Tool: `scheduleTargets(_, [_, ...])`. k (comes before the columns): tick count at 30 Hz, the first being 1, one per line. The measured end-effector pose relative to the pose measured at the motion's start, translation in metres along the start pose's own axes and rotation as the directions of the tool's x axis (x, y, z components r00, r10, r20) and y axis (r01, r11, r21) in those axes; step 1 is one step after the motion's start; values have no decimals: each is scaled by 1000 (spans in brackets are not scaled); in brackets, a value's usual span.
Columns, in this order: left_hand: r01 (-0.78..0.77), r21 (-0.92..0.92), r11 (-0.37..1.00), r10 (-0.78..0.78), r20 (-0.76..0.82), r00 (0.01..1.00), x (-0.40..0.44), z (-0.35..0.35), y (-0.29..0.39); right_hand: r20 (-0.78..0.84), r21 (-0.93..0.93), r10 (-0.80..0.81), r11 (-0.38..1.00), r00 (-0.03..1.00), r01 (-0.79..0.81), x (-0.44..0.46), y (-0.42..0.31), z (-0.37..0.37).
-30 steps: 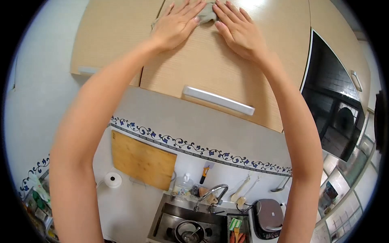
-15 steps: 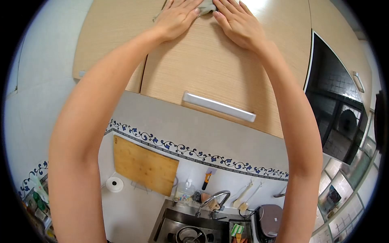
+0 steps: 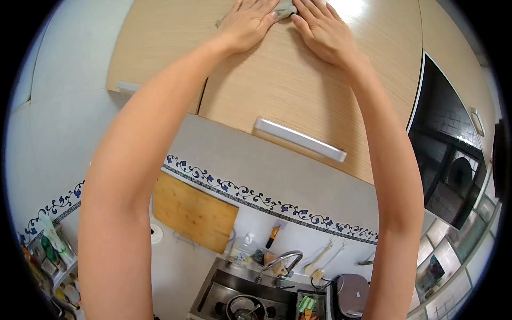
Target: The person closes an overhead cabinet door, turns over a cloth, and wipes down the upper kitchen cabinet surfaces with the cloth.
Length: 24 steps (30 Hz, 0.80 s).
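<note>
Both my arms reach up to a light wood-grain cabinet door (image 3: pixel 288 85). My left hand (image 3: pixel 249 22) lies flat with fingers stretched out over a greyish-green cloth (image 3: pixel 286 9), pressing it against the door. My right hand (image 3: pixel 325 33) is flat too, fingers extended, its fingertips at the cloth's right side. The cloth shows between the hands and past the left hand's edge; the top of it and some fingertips are cut off by the frame. Below the hands is the door's silver bar handle (image 3: pixel 300 140), which neither hand touches.
Beneath the cabinet are a steel sink (image 3: pixel 213 282) with a pot (image 3: pixel 246 308), a curved faucet (image 3: pixel 292 254), and a wooden cutting board (image 3: pixel 196 212) leaning on the wall. A dark-fronted appliance (image 3: pixel 445 144) is at right. A shelf of bottles (image 3: pixel 53 256) stands at left.
The view has turned slightly, shifting the cabinet and both hands rightward in the picture. Against the door, hands and cloth stay in nearly the same place.
</note>
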<state>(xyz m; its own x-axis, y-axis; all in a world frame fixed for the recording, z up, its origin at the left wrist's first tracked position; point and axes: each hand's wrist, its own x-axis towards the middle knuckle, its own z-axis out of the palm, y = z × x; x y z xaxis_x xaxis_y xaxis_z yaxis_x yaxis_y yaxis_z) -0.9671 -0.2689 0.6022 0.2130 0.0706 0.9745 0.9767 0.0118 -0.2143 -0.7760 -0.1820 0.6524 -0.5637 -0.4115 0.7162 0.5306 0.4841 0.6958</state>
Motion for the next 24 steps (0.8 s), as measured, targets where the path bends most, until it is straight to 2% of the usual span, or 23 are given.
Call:
scheduleTargets(6, [8,70,998,-7,-9,1000,-17,5,-2,9,51,1,999,1000,-2,-8,-14,-4])
scheduleTargets(8, [11,86,996,-10,-8,1000,-22,5,-2,17,-4,-35,999,999,35,-10,-17,-3])
scheduleTargets(12, [-14,87,996,22,-94,995,-40,9,-3,72,-17,-60,998,996,61,-18,-25,-2])
scheduleTargets(14, [-35,115,993,51,-140,989,-47,11,-4,-151,-58,-103,994,983,95,-24,-27,11])
scheduleTargets(16, [-10,51,999,17,-132,991,-55,9,4,-135,-76,-99,993,986,89,-26,-30,8])
scheduleTargets(20, [5,90,996,7,-137,991,-69,6,13,-112,-54,-114,993,987,109,-33,-37,5])
scheduleTargets(24, [38,36,999,-34,-86,996,-83,4,18,-60,-1,-125,992,990,125,-40,-44,-5])
